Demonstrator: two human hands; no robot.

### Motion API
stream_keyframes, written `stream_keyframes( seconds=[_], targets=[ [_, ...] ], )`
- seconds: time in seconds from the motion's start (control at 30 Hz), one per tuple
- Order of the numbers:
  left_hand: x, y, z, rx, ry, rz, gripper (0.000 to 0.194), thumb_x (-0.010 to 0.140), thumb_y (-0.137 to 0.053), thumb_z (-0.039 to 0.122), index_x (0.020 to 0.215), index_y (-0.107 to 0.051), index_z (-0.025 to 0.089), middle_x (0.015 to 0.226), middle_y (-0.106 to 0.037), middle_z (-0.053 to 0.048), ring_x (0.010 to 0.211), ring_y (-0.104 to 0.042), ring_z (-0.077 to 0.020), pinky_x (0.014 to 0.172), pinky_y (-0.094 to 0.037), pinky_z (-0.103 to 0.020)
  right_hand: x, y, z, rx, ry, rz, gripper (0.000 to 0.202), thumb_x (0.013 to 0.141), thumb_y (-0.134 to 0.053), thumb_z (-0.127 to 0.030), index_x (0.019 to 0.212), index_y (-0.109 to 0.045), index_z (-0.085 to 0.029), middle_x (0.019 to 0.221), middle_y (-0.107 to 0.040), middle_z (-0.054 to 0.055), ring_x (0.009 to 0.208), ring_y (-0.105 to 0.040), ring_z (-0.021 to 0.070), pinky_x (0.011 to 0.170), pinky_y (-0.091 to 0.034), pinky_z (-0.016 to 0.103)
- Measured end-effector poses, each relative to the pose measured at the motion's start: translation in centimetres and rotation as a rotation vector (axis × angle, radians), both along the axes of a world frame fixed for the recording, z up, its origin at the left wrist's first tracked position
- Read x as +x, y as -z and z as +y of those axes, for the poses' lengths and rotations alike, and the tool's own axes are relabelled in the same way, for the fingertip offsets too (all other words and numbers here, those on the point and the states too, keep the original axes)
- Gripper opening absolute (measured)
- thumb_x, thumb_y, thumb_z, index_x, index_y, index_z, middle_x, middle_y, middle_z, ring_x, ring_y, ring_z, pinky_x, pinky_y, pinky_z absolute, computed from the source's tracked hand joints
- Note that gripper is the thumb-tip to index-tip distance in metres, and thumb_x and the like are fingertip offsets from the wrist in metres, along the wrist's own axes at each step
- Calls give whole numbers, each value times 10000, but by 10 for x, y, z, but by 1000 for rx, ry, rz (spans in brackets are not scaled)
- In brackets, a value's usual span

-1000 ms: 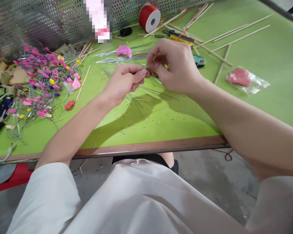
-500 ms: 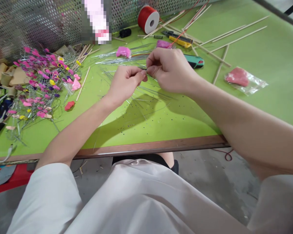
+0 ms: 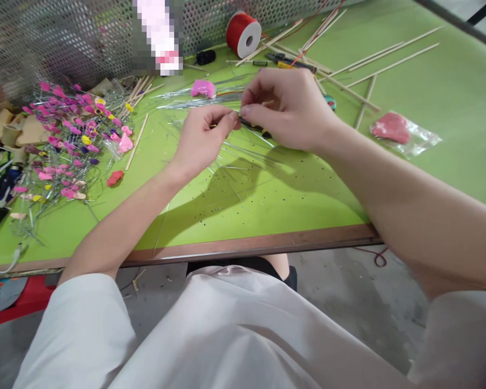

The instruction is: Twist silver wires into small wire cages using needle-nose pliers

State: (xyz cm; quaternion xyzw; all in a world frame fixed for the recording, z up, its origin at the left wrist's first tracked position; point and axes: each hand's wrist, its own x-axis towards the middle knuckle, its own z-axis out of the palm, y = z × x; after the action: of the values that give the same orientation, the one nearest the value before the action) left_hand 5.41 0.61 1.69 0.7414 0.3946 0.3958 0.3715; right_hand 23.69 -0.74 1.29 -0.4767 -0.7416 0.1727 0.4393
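Observation:
My left hand [image 3: 204, 135] is closed in a pinch, thumb against fingertips, above the middle of the green table. My right hand [image 3: 289, 111] is pinched too, its fingertips almost touching those of the left. Whatever sits between the fingertips is too small to make out. Beneath the right hand's thumb a dark, slim piece with a bit of yellow [image 3: 254, 127] partly shows; whether a hand holds it I cannot tell. Thin silvery wires [image 3: 253, 152] lie under and around both hands. Behind the left hand is a bright pink lump of clay [image 3: 203, 88].
Many wire stems with pink, purple and yellow tips [image 3: 71, 135] heap up at the left. A red spool [image 3: 238, 35], wooden sticks [image 3: 392, 64] and a partly hidden cutter [image 3: 287, 65] lie at the back. A bagged coral lump [image 3: 391, 127] lies right. Dark specks dot the tabletop [image 3: 267, 216].
My right hand has risen slightly and turned, now covering more of the teal-handled tool. The dark piece with yellow shows more below its thumb. My left hand stays almost in place.

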Motion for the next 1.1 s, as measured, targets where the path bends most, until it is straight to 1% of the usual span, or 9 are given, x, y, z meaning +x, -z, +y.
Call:
stream_keyframes(
  seconds=[0.2,0.3,0.47,0.6,0.67,0.77,0.83,1.0,1.1],
  targets=[
    [-1,4,2,96,21,70,291,996,-644,154,718,-727,178,676,-541,11,679,-494,-119,675,-360,-292,-1,-8,-2,-137,5,125,186,825,-755,-117,703,-696,-244,649,-637,-15,644,-555,152,637,-429,329],
    [0,6,3,102,2,74,290,988,-651,134,709,-721,174,673,-520,15,667,-472,-111,667,-348,-286,-2,-9,-3,-219,-25,188,215,817,-741,-104,682,-735,-271,573,-585,-18,556,-503,157,562,-374,332],
    [0,5,1,100,-34,77,314,1010,-618,147,710,-706,180,643,-445,20,652,-433,-116,685,-344,-303,-5,-5,0,-385,-82,430,247,805,-860,-237,619,-702,-272,624,-627,22,576,-552,182,572,-486,363],
    [-1,1,-1,45,-41,37,323,1014,-616,151,699,-682,180,644,-437,20,656,-425,-114,694,-353,-306,-9,-2,2,-492,-148,632,214,784,-814,-175,610,-716,-252,674,-668,30,588,-543,156,556,-481,323],
    [-1,-2,-2,-21,-26,20,310,1010,-627,140,709,-692,177,632,-426,27,639,-401,-104,679,-344,-298,-9,-1,2,-452,-147,573,235,825,-744,-124,625,-717,-245,658,-663,18,577,-532,146,577,-478,317],
    [0,-6,-2,-120,-16,24,322,1009,-639,123,692,-669,174,605,-392,40,597,-354,-83,637,-319,-284,-6,-1,1,-327,-118,346,282,898,-661,-53,697,-726,-239,640,-634,-13,589,-510,127,602,-420,306],
    [1,-9,-2,-183,-20,30,350,1020,-630,123,673,-639,175,586,-371,47,565,-320,-70,598,-298,-275,-3,-2,-1,-230,-101,226,269,917,-659,-22,771,-730,-237,702,-662,-26,647,-532,119,630,-404,301],
    [-2,-14,-1,-343,27,67,336,1058,-594,159,727,-653,164,569,-375,50,524,-307,-51,527,-250,-251,5,-1,-1,-73,-98,51,160,921,-806,-158,834,-715,-257,865,-728,5,805,-640,167,763,-505,338],
    [-3,-13,0,-313,46,85,313,1043,-628,174,735,-676,160,568,-385,50,546,-339,-57,555,-295,-252,7,1,0,-43,-99,-10,146,926,-805,-197,849,-705,-270,855,-723,14,809,-651,193,842,-540,374]
  ],
)
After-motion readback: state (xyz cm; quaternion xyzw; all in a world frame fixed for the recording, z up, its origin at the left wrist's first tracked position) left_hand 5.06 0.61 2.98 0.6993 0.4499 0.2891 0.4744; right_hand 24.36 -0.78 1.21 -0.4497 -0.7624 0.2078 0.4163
